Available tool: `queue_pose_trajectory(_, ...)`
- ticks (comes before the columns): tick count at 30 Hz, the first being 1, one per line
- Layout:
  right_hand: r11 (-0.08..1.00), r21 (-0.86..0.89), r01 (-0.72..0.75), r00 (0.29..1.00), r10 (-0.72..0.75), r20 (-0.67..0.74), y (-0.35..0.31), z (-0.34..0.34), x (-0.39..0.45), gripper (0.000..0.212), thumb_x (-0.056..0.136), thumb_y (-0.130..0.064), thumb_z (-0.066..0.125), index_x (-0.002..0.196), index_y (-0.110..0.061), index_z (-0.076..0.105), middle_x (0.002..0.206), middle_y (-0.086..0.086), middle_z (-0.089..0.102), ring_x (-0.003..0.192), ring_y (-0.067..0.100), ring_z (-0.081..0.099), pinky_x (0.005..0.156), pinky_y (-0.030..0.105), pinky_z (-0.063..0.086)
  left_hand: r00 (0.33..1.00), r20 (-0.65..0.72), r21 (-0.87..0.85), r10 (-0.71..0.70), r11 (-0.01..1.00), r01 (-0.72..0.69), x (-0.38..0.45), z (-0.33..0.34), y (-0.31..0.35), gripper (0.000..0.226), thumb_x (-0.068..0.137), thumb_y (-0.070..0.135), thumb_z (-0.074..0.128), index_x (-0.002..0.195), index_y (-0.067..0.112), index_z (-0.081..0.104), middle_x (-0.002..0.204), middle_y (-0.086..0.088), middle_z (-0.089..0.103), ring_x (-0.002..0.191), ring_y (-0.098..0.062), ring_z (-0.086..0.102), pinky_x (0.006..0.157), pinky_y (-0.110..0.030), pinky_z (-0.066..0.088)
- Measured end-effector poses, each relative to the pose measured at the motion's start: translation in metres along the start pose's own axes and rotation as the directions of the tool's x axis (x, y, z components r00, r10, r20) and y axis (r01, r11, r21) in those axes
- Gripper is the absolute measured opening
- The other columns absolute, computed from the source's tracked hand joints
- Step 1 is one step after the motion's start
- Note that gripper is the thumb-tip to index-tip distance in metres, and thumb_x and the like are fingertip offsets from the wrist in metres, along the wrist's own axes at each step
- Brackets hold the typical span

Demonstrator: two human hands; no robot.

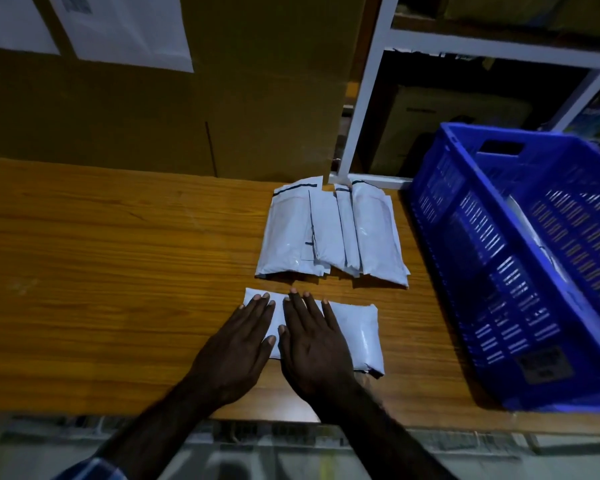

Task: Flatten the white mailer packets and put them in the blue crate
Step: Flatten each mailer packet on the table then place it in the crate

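Left hand: Your left hand lies palm-down with fingers straight and spread on the left part of the near packet. It grips nothing; it presses.
Right hand: Your right hand lies flat beside it, fingers straight, on the middle of the same packet. No grasp.
Reason for hand placement: Flat palms side by side spread load across the packet, which likely pushes trapped air or bulk outward toward the uncovered right end.
Near packet: White, glossy, thin plastic film, rectangular, lying on the wooden table near its front edge. The uncovered right end looks puffed and wrinkled, so judge flattening as incomplete.
Waiting stack: More white packets lie just beyond, overlapped in a leaning row, some with dark seal strips at the far end. They sit apart from the near packet.
Blue crate: The blue crate stands at the right, rigid slotted plastic with a handle cut-out, close by for a short transfer. Something pale shows inside; you cannot identify it.
Table: Wood-grain surface, smooth and flat.
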State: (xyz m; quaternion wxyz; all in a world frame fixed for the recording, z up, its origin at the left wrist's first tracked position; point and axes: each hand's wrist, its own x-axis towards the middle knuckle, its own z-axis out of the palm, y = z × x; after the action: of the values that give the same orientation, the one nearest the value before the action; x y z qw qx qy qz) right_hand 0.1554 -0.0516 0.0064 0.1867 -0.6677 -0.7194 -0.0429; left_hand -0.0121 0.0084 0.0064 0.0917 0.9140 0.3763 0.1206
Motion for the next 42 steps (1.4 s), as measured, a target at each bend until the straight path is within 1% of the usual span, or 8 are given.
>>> queue_pose_trajectory(9,1.000,-0.002,0.005,0.996,-0.005,0.085,0.004,-0.015,0.001,0.052,0.105,-0.027,0.026,0.142,0.003,0.046,0.150,0.021,0.042,0.144,0.034,0.034,0.115,0.053,0.029,0.999,0.004,-0.132,-0.044,0.990,0.044,0.011,-0.008,0.010,0.084,0.089,0.063,-0.012,0.155,0.017,0.012,0.157,0.008,0.002,0.147,-0.002,-0.004,0.118,-0.021,-0.008)
queue_pose_trajectory(15,0.992,-0.106,-0.069,0.993,0.079,0.088,0.015,-0.020,-0.009,0.054,0.101,-0.024,0.024,0.135,0.007,0.052,0.143,0.025,0.050,0.139,0.037,0.040,0.114,0.055,0.031,1.000,0.009,-0.082,-0.008,0.997,0.008,0.031,-0.008,0.035,0.066,0.105,0.041,0.007,0.142,0.003,0.047,0.147,-0.012,0.045,0.139,-0.021,0.037,0.115,-0.034,0.013)
queue_pose_trajectory(25,0.999,-0.044,-0.025,0.988,0.018,-0.151,0.019,-0.006,-0.021,0.048,0.106,-0.026,0.044,0.139,0.008,0.048,0.151,0.025,0.038,0.145,0.034,0.032,0.114,0.055,0.031,0.999,0.041,0.019,-0.033,0.999,0.032,0.031,0.006,0.031,0.066,0.104,0.044,0.006,0.144,0.010,0.047,0.150,-0.008,0.043,0.143,-0.022,0.033,0.113,-0.042,0.018)
queue_pose_trajectory(29,0.998,-0.031,-0.047,0.994,0.044,-0.097,0.021,-0.007,-0.020,0.048,0.107,-0.027,0.035,0.141,0.005,0.047,0.152,0.024,0.038,0.145,0.033,0.033,0.115,0.052,0.030,0.998,0.056,0.057,-0.033,0.998,0.030,0.031,0.005,0.031,0.067,0.103,0.043,0.004,0.142,0.012,0.049,0.149,-0.007,0.044,0.142,-0.022,0.036,0.113,-0.041,0.018)
queue_pose_trajectory(32,0.997,-0.058,0.058,0.993,-0.064,-0.102,0.030,-0.012,-0.019,0.041,0.099,-0.016,0.038,0.132,0.006,0.048,0.137,0.028,0.054,0.131,0.039,0.050,0.107,0.050,0.040,0.998,0.045,0.089,-0.038,0.995,0.034,0.034,-0.001,0.035,0.059,0.102,0.036,0.015,0.136,0.010,0.056,0.143,-0.009,0.052,0.136,-0.022,0.044,0.111,-0.041,0.019)
queue_pose_trajectory(34,0.999,-0.046,-0.020,0.994,0.015,-0.106,0.039,-0.018,-0.015,0.041,0.098,-0.018,0.038,0.126,0.006,0.056,0.130,0.027,0.059,0.123,0.038,0.057,0.106,0.048,0.041,0.999,0.041,0.095,-0.012,0.995,0.008,0.039,-0.005,0.043,0.060,0.102,0.035,0.014,0.137,0.008,0.055,0.144,-0.010,0.051,0.137,-0.021,0.044,0.111,-0.043,0.019)
queue_pose_trajectory(37,0.982,-0.057,-0.179,0.984,0.179,-0.009,0.045,-0.022,-0.016,0.051,0.102,-0.026,0.028,0.131,0.001,0.059,0.141,0.021,0.053,0.132,0.034,0.050,0.115,0.047,0.030,0.999,0.041,0.101,0.032,0.994,-0.036,0.047,-0.006,0.057,0.069,0.103,0.037,0.001,0.137,0.008,0.054,0.144,-0.010,0.051,0.137,-0.022,0.044,0.110,-0.046,0.021)
queue_pose_trajectory(42,0.979,-0.035,-0.201,0.979,0.202,0.034,0.044,-0.022,-0.024,0.052,0.106,-0.029,0.022,0.144,-0.004,0.047,0.154,0.015,0.038,0.146,0.028,0.031,0.121,0.043,0.016,0.996,0.086,0.097,0.031,0.995,-0.039,0.048,0.006,0.062,0.067,0.104,0.040,0.002,0.140,0.013,0.051,0.147,-0.008,0.048,0.140,-0.022,0.038,0.110,-0.049,0.023)
